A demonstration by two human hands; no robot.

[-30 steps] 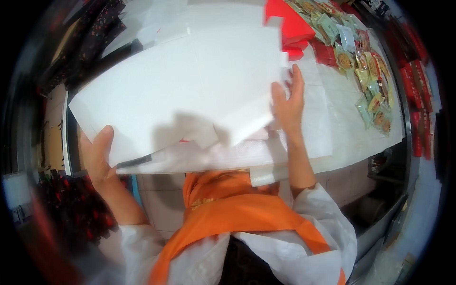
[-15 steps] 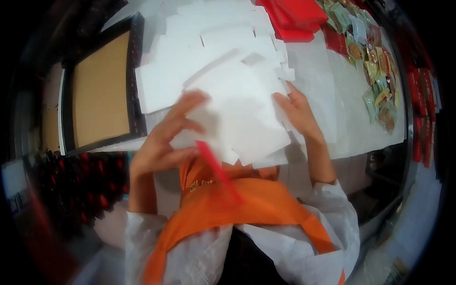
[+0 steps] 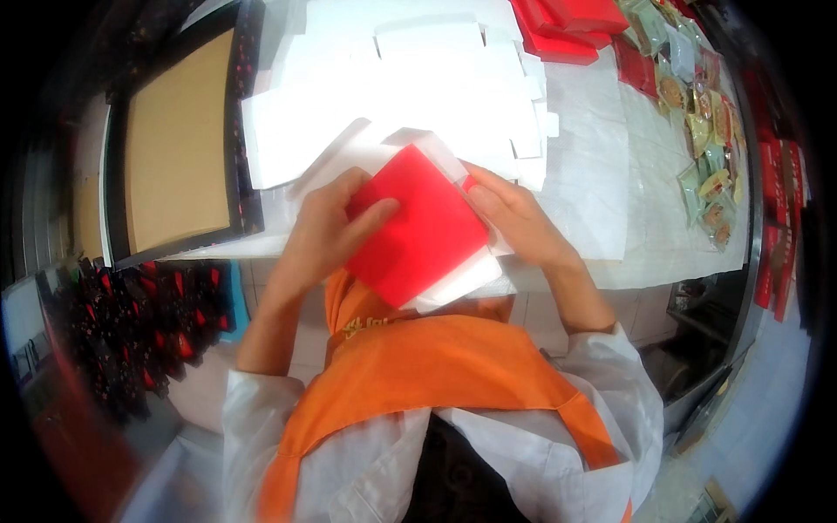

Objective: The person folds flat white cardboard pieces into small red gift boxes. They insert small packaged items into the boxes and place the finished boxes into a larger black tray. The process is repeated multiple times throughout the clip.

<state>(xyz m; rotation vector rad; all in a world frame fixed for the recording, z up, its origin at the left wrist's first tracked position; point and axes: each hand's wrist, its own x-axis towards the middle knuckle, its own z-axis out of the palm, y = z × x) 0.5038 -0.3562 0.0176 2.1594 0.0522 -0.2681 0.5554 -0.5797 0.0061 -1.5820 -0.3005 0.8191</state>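
Observation:
Between my hands, just past the table's near edge, is a cardboard box blank (image 3: 418, 228) with a flat red square panel facing up. White flaps show along its far and near edges. My left hand (image 3: 324, 225) grips its left side, thumb on top of the red face and fingers underneath. At the right edge, my right hand (image 3: 516, 214) pinches the blank by a small red bit and a white flap. Beyond both hands, overlapping white box blanks (image 3: 418, 91) cover the middle of the table.
Red boxes (image 3: 571, 26) are piled at the far right. Along the right side lie several wrapped packets (image 3: 711, 144). A black-rimmed tray with a tan base (image 3: 179, 144) stands at the left. Dark, red-patterned items (image 3: 144, 327) fill the space below it. The white-covered table (image 3: 580, 209) ends close to my apron.
The blank, earlier white side up with a thin red edge by my left hand, now shows its red panel. Both hands have come closer together around it, and the left hand has closed on it.

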